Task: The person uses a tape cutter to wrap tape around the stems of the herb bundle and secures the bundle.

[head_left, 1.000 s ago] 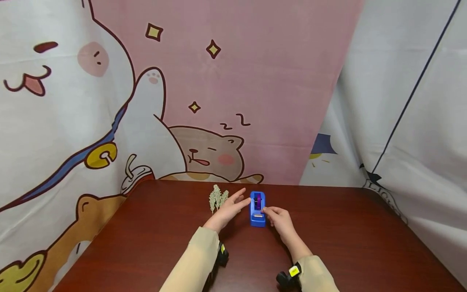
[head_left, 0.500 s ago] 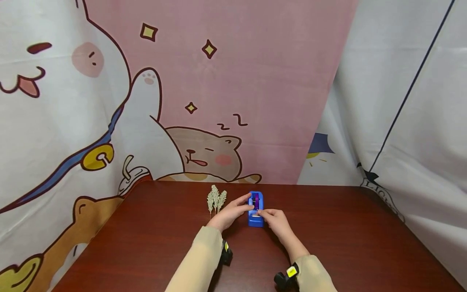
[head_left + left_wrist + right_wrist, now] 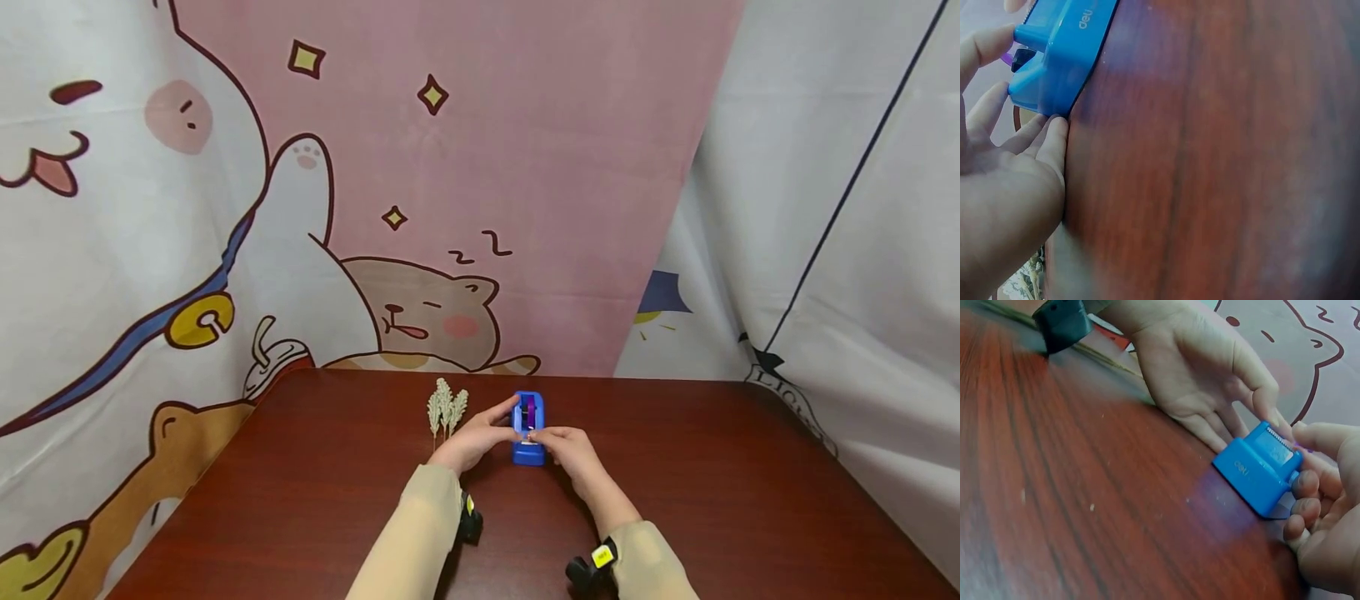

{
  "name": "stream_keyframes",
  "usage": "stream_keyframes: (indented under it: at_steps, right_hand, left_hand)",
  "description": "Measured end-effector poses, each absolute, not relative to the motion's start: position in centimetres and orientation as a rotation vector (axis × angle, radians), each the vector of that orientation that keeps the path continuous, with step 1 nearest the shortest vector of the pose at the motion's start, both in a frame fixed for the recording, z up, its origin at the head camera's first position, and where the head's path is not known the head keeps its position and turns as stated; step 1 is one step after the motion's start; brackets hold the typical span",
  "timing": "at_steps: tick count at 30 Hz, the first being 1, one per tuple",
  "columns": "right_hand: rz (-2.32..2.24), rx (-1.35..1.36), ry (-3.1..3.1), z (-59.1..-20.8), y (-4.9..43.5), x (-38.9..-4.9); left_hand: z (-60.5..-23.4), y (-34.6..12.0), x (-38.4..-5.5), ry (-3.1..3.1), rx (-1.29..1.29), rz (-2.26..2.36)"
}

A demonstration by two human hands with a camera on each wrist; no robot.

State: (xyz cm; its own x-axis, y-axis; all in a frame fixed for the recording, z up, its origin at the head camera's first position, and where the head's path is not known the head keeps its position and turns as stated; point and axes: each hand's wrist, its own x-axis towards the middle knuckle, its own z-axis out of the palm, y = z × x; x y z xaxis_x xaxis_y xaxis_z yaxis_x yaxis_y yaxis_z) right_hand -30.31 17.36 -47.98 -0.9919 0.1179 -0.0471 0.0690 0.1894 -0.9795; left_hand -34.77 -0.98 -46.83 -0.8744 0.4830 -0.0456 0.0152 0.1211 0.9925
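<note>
A blue tape dispenser (image 3: 529, 455) with a purple-cored tape roll (image 3: 531, 410) stands on the table in the head view. My left hand (image 3: 471, 442) holds its left side, thumb near the cutter and index finger toward the far end. In the left wrist view, several left fingertips meet the dispenser (image 3: 1075, 59). From the right, my right hand (image 3: 575, 455) reaches over it, thumb and index finger pinched together at the tape behind the toothed cutter (image 3: 1280, 439). The right hand's other fingers (image 3: 1305, 506) curl beside the dispenser wall. The clear tape end itself is hidden by the fingertips.
Pale dried flower sprigs (image 3: 446, 407) lie left of the dispenser, just beyond my left hand. Around everything spreads the dark red-brown wooden table (image 3: 735, 483). A cartoon-printed curtain (image 3: 570, 208) hangs behind its far edge.
My left hand has come in from the flower side and closed on the dispenser. My right fingertips have shifted left, from the dispenser's right edge to over the cutter area.
</note>
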Motion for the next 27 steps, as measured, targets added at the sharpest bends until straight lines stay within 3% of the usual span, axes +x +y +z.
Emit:
stream_keyframes:
  at_steps: [18,27]
  right_hand:
    - [2.312,-0.244,-2.239,-46.7,17.3,-30.8]
    - [2.218,-0.288,-2.247,-46.9,16.7,-30.7]
  left_hand:
    - [-46.7,-1.0,-34.7,2.078,0.439,1.776]
    - [-46.5,-1.0,-34.5,2.093,0.448,1.778]
